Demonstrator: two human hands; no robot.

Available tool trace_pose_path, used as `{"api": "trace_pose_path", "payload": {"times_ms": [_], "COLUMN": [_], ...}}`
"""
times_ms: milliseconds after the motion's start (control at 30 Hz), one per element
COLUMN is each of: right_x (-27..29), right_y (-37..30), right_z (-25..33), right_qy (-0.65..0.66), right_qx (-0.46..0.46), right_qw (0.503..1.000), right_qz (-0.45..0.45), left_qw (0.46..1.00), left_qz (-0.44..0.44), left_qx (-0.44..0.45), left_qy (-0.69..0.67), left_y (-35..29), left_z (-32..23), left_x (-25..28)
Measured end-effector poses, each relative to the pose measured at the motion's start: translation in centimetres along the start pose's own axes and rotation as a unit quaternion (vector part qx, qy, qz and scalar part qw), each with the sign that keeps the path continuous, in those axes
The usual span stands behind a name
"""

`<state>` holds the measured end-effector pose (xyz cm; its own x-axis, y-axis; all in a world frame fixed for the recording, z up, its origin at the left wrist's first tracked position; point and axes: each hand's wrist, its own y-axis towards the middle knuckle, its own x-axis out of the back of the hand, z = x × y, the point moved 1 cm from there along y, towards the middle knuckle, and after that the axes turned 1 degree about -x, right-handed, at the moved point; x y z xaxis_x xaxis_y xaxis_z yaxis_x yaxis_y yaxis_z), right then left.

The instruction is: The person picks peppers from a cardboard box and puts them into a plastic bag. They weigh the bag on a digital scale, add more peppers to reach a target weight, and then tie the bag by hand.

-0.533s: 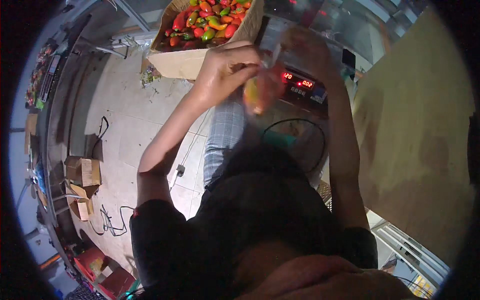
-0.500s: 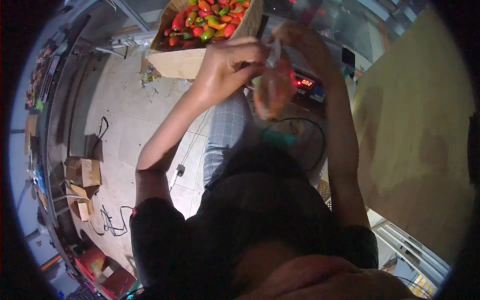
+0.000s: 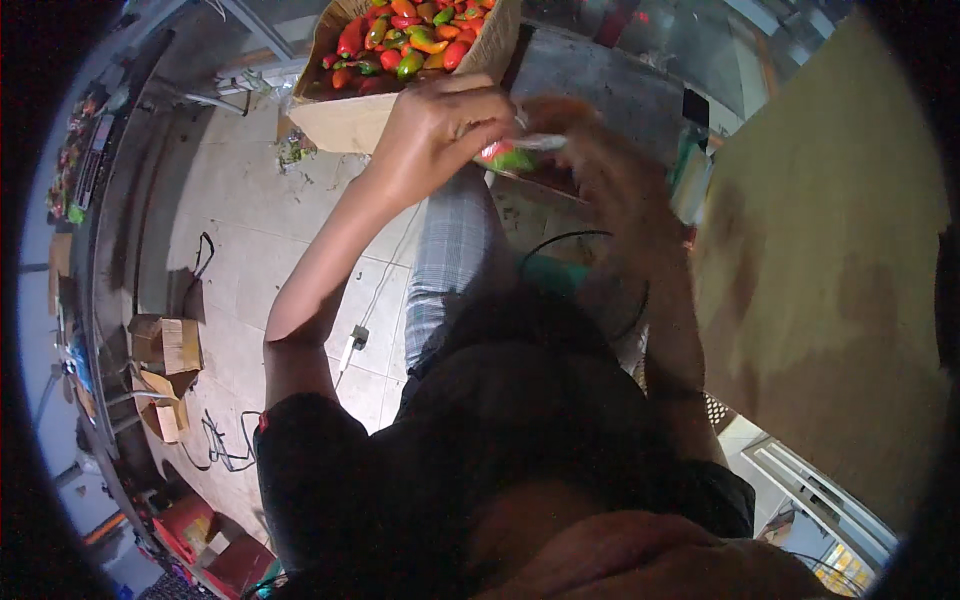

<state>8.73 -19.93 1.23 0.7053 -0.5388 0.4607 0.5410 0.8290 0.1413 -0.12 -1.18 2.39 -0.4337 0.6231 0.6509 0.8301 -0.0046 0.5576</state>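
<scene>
- Well to the left of the pepper box [image 3: 340, 125], and nearer the person, small cardboard cartons [image 3: 180, 345] sit on the floor, out of the way of the feet, I'd say.
- The pepper box itself stands with its top uncovered, red, orange and green peppers [image 3: 405, 45] heaped inside; that likely lets a hand reach straight in over the rim.
- By the near right corner of the pepper box is the left hand [image 3: 445, 125], thumb pressed to fingers, pinching what looks like the gathered top of a small clear bag [image 3: 508, 156] — presumably to keep the plastic taut.
- The bag sits just right of the pepper box and nearer the person, held up between both hands; red and green show through it, probably peppers.
- Farther right of the pepper box, the right hand [image 3: 605, 155] is smeared by motion beside the bag's pale twist; whether its fingers grip that twist, I cannot tell.
- Behind that hand, right of the pepper box, lies a dark flat platform [image 3: 610, 85], close enough for easy reach.
- Well to the right of the pepper box, a broad wooden board [image 3: 830, 250] flanks the person — perhaps a work surface or partition.
</scene>
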Motion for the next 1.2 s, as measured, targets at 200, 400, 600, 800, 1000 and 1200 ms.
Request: {"api": "trace_pose_path", "payload": {"times_ms": [200,400,600,800,1000,1200], "right_x": [0.5,-9.5,-6.6,1.8,5.2,-3.5], "right_y": [3.4,4.0,-3.6,-1.1,4.0,2.1], "right_z": [0.3,-4.0,-2.4,-1.5,-3.2,-4.6], "right_qy": [0.280,0.773,0.702,0.143,0.143,0.579], "right_qx": [0.027,0.057,-0.185,0.043,0.152,-0.031], "right_qw": [0.957,0.470,0.648,0.988,0.974,0.814], "right_qz": [0.073,0.422,0.231,0.042,0.092,0.041], "left_qw": [0.993,0.984,0.990,0.994,0.988,0.984], "left_qz": [-0.022,-0.152,-0.122,-0.053,-0.016,-0.163], "left_qx": [-0.037,0.067,0.064,0.028,0.038,-0.058], "left_qy": [-0.110,-0.067,-0.004,-0.091,-0.148,-0.053], "left_y": [1.2,0.9,-1.4,-0.2,2.4,3.9], "left_z": [-4.2,-1.0,-1.4,-3.2,-5.0,-2.7], "left_x": [1.1,-1.1,-4.2,-4.2,-1.0,-2.7]}}
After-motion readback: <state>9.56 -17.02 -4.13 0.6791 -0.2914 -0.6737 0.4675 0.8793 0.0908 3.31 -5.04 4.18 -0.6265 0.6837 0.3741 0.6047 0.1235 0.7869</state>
